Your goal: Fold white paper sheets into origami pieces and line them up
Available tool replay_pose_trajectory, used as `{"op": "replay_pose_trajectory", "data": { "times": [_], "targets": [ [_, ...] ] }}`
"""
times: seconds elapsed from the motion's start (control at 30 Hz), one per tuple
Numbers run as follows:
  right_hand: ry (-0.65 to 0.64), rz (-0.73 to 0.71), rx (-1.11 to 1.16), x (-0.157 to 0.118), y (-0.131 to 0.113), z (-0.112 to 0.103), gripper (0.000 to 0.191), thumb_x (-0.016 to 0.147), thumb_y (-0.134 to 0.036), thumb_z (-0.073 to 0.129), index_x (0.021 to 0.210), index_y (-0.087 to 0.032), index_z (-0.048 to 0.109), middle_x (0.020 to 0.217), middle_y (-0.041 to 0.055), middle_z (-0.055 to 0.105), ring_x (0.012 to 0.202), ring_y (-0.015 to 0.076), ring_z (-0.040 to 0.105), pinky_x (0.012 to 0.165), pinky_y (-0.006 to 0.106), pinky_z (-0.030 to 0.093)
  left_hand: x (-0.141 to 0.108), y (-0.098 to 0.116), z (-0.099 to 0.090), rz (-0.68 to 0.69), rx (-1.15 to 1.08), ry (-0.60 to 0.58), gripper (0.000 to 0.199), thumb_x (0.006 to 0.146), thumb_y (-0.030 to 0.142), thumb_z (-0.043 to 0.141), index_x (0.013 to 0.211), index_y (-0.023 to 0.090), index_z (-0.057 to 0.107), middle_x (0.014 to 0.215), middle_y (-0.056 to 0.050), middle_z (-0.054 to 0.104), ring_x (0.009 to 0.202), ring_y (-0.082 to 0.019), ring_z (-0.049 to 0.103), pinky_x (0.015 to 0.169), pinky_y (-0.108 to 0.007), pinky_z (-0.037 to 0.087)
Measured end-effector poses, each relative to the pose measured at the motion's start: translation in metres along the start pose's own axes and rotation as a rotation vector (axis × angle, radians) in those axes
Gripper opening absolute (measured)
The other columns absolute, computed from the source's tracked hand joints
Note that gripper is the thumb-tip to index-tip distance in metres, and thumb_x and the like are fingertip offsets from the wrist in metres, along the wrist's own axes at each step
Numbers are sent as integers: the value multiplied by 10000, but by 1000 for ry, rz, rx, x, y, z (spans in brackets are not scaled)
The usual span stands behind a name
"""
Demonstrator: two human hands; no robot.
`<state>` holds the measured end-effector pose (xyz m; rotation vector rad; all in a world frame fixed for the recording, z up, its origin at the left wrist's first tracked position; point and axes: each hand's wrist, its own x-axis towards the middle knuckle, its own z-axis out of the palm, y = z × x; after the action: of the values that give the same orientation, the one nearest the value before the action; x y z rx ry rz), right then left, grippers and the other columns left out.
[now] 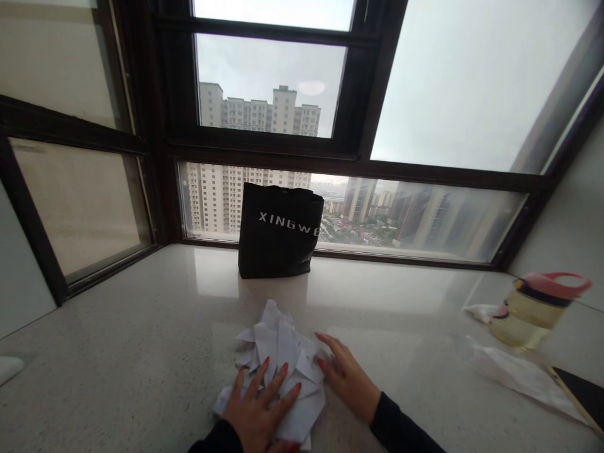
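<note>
A loose heap of torn white paper pieces point(283, 352) lies on the speckled pale countertop in front of me. My left hand point(257, 402) rests on the near left part of the heap, its fingers spread over the scraps. At the heap's right edge, my right hand point(346, 374) has its fingers stretched out and its fingertips against the paper. Neither hand grips anything. Behind the heap stands a black bag point(280, 236) with white lettering, upright near the window.
On the right are a yellowish bottle point(533, 308) with a pink lid, crumpled clear plastic point(519, 374) and a dark flat object point(582, 393). A white object point(10, 368) shows at the left edge. Dark-framed windows point(283, 148) border the countertop point(141, 340) at the back.
</note>
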<state>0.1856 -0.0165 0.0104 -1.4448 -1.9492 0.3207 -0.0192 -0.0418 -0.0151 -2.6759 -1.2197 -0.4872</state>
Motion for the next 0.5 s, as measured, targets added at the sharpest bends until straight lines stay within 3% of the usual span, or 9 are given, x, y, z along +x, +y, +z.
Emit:
{"op": "replay_pose_trajectory", "data": {
  "times": [0.13, 0.27, 0.37, 0.5],
  "targets": [
    [-9, 26, 59, 2, 6, 5, 439, 714, -99, 350, 1149, -132, 408, 983, 111, 582, 936, 196, 524, 845, 370, 402, 1, -17, -18, -121, 6, -61, 629, 640, 622, 419, 1176, 295, 409, 1290, -80, 351, 1146, -398, 271, 862, -620, 147],
    [-43, -81, 134, -3, 4, 19, 546, 676, -25, 327, 1209, -141, 327, 1082, 99, 544, 1023, 168, 475, 907, 355, 354, 19, -4, -16, 14, -85, -60, 755, 635, 659, 357, 1251, 228, 288, 1330, -86, 266, 1184, -382, 192, 876, -631, 116],
    [17, -76, 120, -1, 7, 20, 534, 677, -6, 296, 1195, -129, 341, 1172, 112, 473, 1094, 163, 413, 938, 372, 321, 39, 5, -12, 84, -172, -102, 696, 690, 624, 307, 1277, 270, 183, 1354, -49, 203, 1205, -357, 150, 872, -652, 96],
    [9, -49, 58, 2, 16, 16, 500, 671, -11, 309, 1146, -137, 407, 1176, 109, 471, 1125, 180, 380, 959, 398, 295, 54, -6, -11, 4, -213, -189, 566, 735, 599, 246, 1245, 355, 218, 1332, -41, 271, 1195, -355, 188, 827, -693, 77]
  ]
}}
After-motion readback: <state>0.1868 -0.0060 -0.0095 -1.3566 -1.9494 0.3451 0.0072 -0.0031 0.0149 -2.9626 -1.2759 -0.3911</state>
